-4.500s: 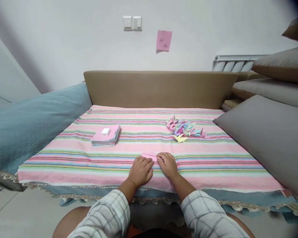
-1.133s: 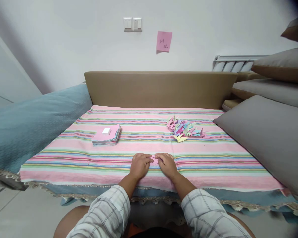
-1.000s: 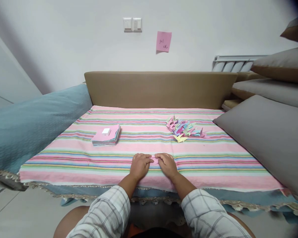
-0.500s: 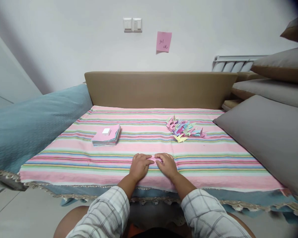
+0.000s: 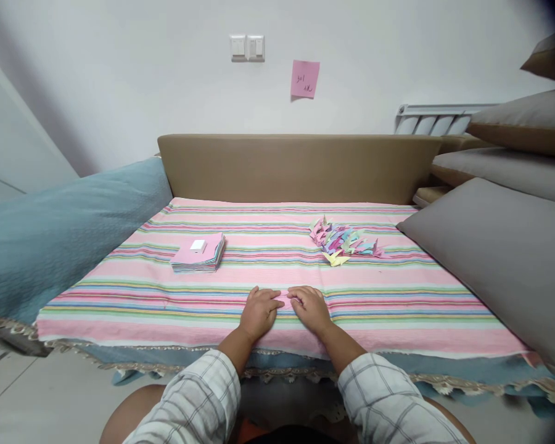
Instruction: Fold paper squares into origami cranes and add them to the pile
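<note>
My left hand (image 5: pixel 258 311) and my right hand (image 5: pixel 311 308) rest side by side on the striped cloth (image 5: pixel 398 308) near its front edge. Their fingertips meet and pinch a small folded pink paper (image 5: pixel 285 299), most of it hidden under the fingers. A stack of coloured square papers (image 5: pixel 198 253) with a small white piece on top lies further back on the left. A pile of folded paper shapes (image 5: pixel 342 240) in several colours lies further back on the right.
A blue cushion (image 5: pixel 50 234) borders the cloth on the left and grey cushions (image 5: pixel 499 246) on the right. A tan backrest (image 5: pixel 296 166) closes the far side. On the wall hang a pink note (image 5: pixel 305 78) and two switches (image 5: pixel 246 47).
4.5 s ago the pink paper stuck out further beyond my fingers; now both hands have closed in over it. Over the last second the hands have hardly shifted.
</note>
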